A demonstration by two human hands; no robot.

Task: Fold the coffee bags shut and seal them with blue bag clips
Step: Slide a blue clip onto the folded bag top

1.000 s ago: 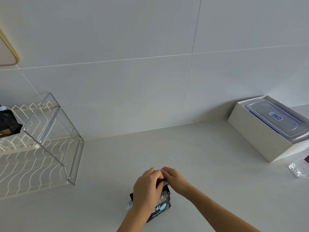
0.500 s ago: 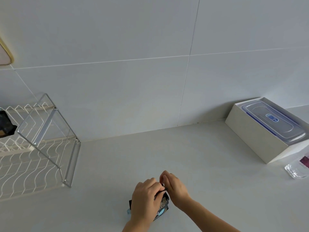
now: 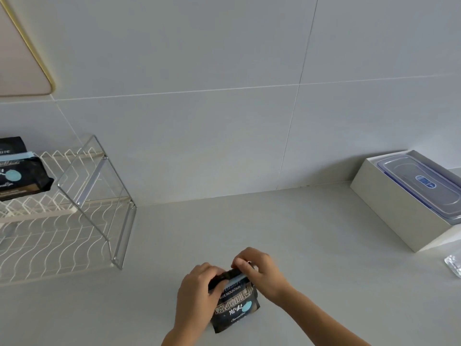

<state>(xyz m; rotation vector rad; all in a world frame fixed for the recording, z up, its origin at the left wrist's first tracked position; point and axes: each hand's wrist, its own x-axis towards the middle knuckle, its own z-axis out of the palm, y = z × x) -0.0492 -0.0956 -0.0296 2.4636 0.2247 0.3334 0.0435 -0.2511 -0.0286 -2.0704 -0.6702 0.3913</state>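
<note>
A black coffee bag (image 3: 235, 308) with white lettering and a pale blue dot stands on the grey counter near the bottom middle. A light blue bag clip (image 3: 235, 280) lies across its folded top. My left hand (image 3: 199, 293) grips the bag's top left corner and the clip's left end. My right hand (image 3: 259, 269) pinches the clip's right end over the fold. A second black coffee bag (image 3: 22, 173) with a blue clip (image 3: 17, 156) on its top lies on the wire rack at the far left.
A white wire dish rack (image 3: 62, 233) with a clear end panel fills the left. A white box (image 3: 399, 213) holding a clear lidded container (image 3: 421, 183) stands at the right, with a clear wrapper (image 3: 455, 263) at the right edge. The tiled wall rises behind.
The view shifted right and drew closer. My hands spread apart on the bag's top, so the blue clip and the bag's front now show.
</note>
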